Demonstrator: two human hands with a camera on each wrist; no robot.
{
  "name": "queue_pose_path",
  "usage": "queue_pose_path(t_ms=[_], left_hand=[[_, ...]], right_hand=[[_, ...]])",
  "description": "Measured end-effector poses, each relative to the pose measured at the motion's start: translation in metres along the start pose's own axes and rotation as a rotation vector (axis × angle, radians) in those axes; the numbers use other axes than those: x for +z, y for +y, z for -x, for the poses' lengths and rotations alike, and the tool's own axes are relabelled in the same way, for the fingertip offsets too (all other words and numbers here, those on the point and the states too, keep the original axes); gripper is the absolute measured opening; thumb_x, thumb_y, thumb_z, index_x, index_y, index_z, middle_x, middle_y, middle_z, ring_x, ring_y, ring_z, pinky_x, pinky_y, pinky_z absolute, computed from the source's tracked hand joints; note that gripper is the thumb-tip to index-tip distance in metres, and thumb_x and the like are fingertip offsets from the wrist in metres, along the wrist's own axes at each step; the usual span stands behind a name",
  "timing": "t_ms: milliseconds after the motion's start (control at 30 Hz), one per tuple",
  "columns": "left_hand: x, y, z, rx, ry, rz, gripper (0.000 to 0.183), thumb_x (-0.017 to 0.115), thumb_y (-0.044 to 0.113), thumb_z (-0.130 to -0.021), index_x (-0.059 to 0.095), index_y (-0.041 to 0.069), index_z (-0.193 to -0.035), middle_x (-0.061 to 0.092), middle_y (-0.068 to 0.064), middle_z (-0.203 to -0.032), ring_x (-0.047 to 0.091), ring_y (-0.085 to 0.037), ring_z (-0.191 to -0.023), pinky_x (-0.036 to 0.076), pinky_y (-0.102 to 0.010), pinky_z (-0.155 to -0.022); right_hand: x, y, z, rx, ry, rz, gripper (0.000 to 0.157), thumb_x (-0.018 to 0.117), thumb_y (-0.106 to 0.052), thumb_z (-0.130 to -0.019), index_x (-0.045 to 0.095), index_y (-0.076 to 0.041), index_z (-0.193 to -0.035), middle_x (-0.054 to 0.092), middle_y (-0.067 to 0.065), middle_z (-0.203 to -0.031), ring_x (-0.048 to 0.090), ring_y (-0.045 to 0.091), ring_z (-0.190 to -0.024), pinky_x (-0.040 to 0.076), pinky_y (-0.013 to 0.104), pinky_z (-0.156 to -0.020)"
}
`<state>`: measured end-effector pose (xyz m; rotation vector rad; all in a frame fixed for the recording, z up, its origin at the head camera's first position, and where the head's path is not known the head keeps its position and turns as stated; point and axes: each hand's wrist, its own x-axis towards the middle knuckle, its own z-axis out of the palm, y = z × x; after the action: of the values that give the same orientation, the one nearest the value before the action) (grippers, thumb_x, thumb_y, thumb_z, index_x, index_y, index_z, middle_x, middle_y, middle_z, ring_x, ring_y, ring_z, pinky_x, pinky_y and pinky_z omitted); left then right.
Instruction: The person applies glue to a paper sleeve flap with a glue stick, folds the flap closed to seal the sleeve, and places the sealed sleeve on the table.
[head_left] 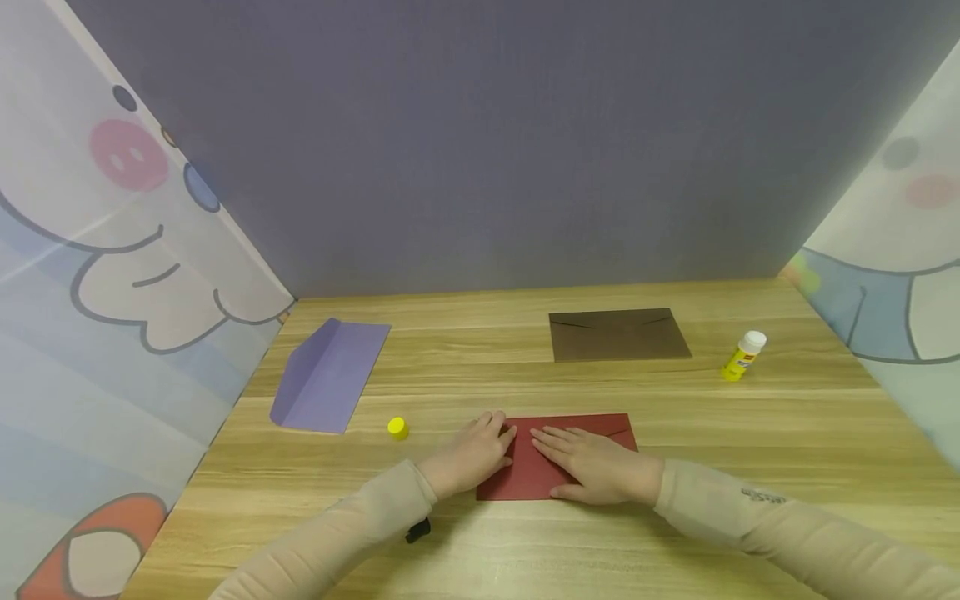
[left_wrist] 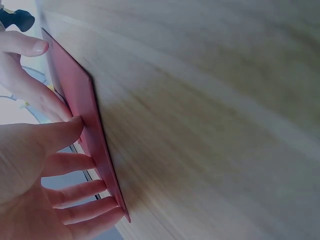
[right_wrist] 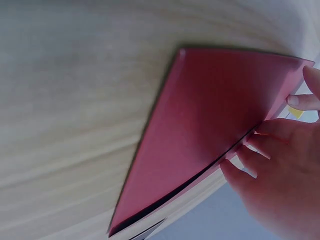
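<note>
A dark red envelope [head_left: 525, 479] lies flat on the wooden table in front of the person, its flap folded over along the far side. My left hand [head_left: 471, 454] rests on its left end, with fingertips and thumb touching the paper; in the left wrist view these fingers [left_wrist: 80, 192] are spread along the end. On the middle of the envelope lies my right hand [head_left: 592, 467], fingers extended over the flap and thumb near the close edge. The right wrist view shows its fingertips at the flap's dark gap, with the red envelope [right_wrist: 200, 115] stretching away from them.
A purple envelope [head_left: 337, 383] with its flap open lies at the left. Behind the red one is a closed brown envelope [head_left: 618, 337]. An uncapped glue stick [head_left: 741, 360] stands at the right; its yellow cap [head_left: 398, 428] sits left of the hands. Grey wall behind.
</note>
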<state>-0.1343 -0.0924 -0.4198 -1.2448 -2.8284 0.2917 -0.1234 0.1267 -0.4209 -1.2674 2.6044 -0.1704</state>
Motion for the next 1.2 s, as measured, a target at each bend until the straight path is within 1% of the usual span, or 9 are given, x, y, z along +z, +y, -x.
queue_pose_path(t_ms=[200, 367, 533, 667, 933, 1100, 1200], left_hand=[[0.0, 0.0, 0.0, -0.003, 0.005, 0.006, 0.045, 0.054, 0.036, -0.087, 0.055, 0.007, -0.121, 0.045, -0.005, -0.099, 0.041, -0.013, -0.083, 0.043, -0.02, -0.067], [-0.001, 0.0, 0.001, 0.01, 0.014, 0.011, 0.045, 0.054, 0.035, -0.087, 0.055, 0.006, -0.121, 0.045, -0.005, -0.098, 0.042, -0.013, -0.083, 0.043, -0.019, -0.065], [0.0, 0.0, 0.001, 0.022, 0.029, -0.014, 0.045, 0.054, 0.036, -0.086, 0.056, 0.006, -0.12, 0.046, -0.005, -0.098, 0.042, -0.013, -0.082, 0.042, -0.018, -0.063], [0.001, -0.001, 0.001, 0.026, 0.038, -0.036, 0.045, 0.054, 0.037, -0.086, 0.056, 0.006, -0.12, 0.046, -0.006, -0.099, 0.042, -0.013, -0.081, 0.043, -0.018, -0.064], [0.001, -0.001, 0.001, 0.033, 0.041, -0.025, 0.045, 0.054, 0.036, -0.087, 0.055, 0.005, -0.12, 0.046, -0.007, -0.099, 0.042, -0.014, -0.082, 0.042, -0.019, -0.065], [0.001, -0.001, 0.001, 0.034, 0.045, -0.03, 0.046, 0.054, 0.036, -0.087, 0.055, 0.005, -0.12, 0.046, -0.006, -0.099, 0.041, -0.014, -0.081, 0.042, -0.019, -0.065], [0.002, -0.002, 0.001, 0.033, 0.047, -0.032, 0.046, 0.054, 0.037, -0.087, 0.055, 0.006, -0.12, 0.046, -0.007, -0.1, 0.041, -0.014, -0.082, 0.042, -0.019, -0.065]], right_hand=[[-0.002, 0.0, 0.004, 0.029, -0.024, -0.019, 0.064, 0.046, -0.045, -0.088, 0.032, -0.007, -0.137, 0.027, 0.004, -0.144, 0.025, 0.02, -0.13, 0.028, 0.04, -0.102], [-0.004, 0.001, 0.007, 0.03, -0.017, -0.04, 0.062, 0.047, -0.042, -0.088, 0.034, -0.006, -0.136, 0.028, 0.006, -0.143, 0.027, 0.02, -0.129, 0.029, 0.04, -0.102], [-0.006, 0.003, 0.013, 0.046, -0.008, -0.071, 0.06, 0.05, -0.04, -0.087, 0.036, -0.005, -0.135, 0.03, 0.007, -0.142, 0.03, 0.022, -0.128, 0.031, 0.042, -0.1], [-0.006, 0.007, 0.019, 0.055, 0.002, -0.075, 0.06, 0.05, -0.04, -0.087, 0.038, -0.004, -0.134, 0.032, 0.007, -0.141, 0.032, 0.024, -0.126, 0.032, 0.042, -0.099], [-0.006, 0.017, 0.031, 0.071, 0.031, -0.082, 0.061, 0.053, -0.039, -0.086, 0.041, 0.0, -0.131, 0.034, 0.011, -0.139, 0.037, 0.028, -0.123, 0.036, 0.043, -0.096], [-0.007, 0.023, 0.036, 0.086, 0.029, -0.079, 0.06, 0.053, -0.039, -0.086, 0.042, 0.001, -0.13, 0.034, 0.011, -0.139, 0.039, 0.029, -0.121, 0.037, 0.043, -0.095], [-0.008, 0.025, 0.036, 0.077, 0.028, -0.082, 0.06, 0.053, -0.038, -0.086, 0.042, 0.001, -0.13, 0.034, 0.012, -0.139, 0.039, 0.029, -0.121, 0.037, 0.043, -0.094]])
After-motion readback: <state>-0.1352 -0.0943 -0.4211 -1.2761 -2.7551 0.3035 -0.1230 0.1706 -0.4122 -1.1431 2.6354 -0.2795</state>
